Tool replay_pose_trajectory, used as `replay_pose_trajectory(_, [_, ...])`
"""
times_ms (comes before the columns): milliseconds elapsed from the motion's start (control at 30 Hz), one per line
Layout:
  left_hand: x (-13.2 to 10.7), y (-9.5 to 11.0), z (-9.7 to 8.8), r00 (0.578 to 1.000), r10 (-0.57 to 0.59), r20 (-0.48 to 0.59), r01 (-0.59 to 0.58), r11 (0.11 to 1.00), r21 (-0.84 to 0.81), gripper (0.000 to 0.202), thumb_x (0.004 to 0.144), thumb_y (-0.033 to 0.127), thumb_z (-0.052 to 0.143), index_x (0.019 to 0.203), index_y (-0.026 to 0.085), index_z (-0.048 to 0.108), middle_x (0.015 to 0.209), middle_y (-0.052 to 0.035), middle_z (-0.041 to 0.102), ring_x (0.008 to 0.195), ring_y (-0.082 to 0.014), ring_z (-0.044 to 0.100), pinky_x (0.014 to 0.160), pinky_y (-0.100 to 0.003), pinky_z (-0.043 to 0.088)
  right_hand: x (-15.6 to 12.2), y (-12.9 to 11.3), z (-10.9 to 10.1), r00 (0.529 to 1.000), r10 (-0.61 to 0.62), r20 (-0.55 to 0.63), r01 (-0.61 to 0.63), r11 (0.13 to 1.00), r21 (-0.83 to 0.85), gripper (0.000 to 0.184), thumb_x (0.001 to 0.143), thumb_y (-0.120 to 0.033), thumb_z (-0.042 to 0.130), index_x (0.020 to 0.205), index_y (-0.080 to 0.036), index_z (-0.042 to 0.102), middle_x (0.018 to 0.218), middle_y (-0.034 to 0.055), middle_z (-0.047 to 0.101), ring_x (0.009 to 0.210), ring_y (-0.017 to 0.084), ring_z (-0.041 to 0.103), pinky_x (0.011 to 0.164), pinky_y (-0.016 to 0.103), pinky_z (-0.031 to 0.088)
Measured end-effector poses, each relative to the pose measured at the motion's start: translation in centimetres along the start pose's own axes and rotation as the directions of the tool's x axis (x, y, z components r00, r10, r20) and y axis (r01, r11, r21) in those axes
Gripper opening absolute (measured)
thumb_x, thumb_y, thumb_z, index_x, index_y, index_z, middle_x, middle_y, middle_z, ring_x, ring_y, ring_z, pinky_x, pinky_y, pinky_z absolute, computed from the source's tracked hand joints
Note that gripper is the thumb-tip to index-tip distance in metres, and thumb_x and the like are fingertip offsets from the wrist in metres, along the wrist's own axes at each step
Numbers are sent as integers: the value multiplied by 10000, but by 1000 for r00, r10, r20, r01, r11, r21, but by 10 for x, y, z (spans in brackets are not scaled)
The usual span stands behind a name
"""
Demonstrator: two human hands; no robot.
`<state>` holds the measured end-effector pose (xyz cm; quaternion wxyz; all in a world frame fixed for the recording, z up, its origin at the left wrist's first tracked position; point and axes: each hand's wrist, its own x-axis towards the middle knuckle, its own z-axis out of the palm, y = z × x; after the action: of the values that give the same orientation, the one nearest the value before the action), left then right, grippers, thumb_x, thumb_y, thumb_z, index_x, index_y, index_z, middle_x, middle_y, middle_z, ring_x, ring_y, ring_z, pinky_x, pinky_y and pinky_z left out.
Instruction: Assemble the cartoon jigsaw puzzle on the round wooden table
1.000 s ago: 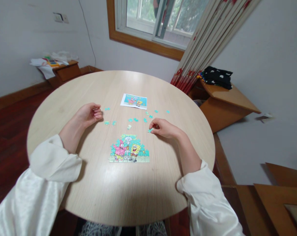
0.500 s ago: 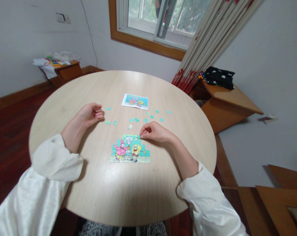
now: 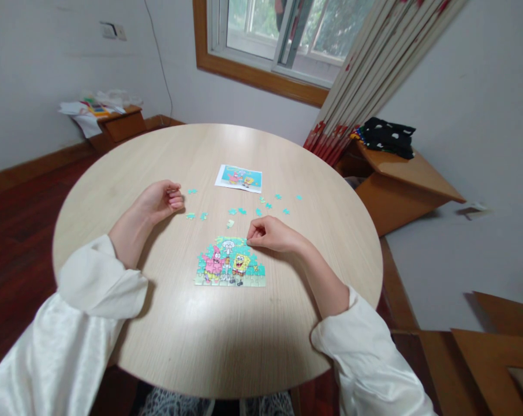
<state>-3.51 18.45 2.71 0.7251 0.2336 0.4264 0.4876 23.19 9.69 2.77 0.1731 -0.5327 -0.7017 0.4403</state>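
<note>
A partly assembled jigsaw puzzle (image 3: 230, 263) with cartoon figures lies in front of me, its upper edge uneven. My right hand (image 3: 272, 233) is at its upper right edge, thumb and fingers pinched on a puzzle piece at the picture's border; the fingertips mostly cover it. My left hand (image 3: 161, 200) rests on the table to the upper left, fingers curled in, with nothing visible in them. Beside it lie loose puzzle pieces (image 3: 190, 216). A pale loose piece (image 3: 230, 223) sits just above the puzzle.
A printed reference picture (image 3: 239, 178) lies farther back on the round wooden table (image 3: 157, 323). Several loose blue-green pieces (image 3: 268, 205) are scattered between it and my right hand. A small cabinet with a dark cloth (image 3: 387, 137) stands to the right, beside the curtain (image 3: 374, 63).
My right hand stays at the puzzle's upper right edge, with the piece now lying closer against the puzzle. My left hand has not moved. The view has shifted very slightly.
</note>
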Motion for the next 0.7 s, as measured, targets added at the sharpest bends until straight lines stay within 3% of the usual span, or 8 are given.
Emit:
replay_pose_trajectory(367, [-3,1,3,1000,-4,-17,4,1000,1,271,635,4,483,661,230,336,453,59,313,349,-73,273,302,-177,246,0,-1,3,999,16,-37,-20,994,-110,108,675,-83,600,610,-157,555,604,-30,543,581,88,476,555,220,345])
replay_pose_trajectory(700, [-1,1,1,1000,25,-13,-24,999,42,268,677,1,488,626,223,348,459,61,301,354,-68,258,314,-185,236,1,0,1,999,33,-26,-35,996,-79,57,681,-105,614,638,-142,609,593,-22,549,572,89,473,564,232,367])
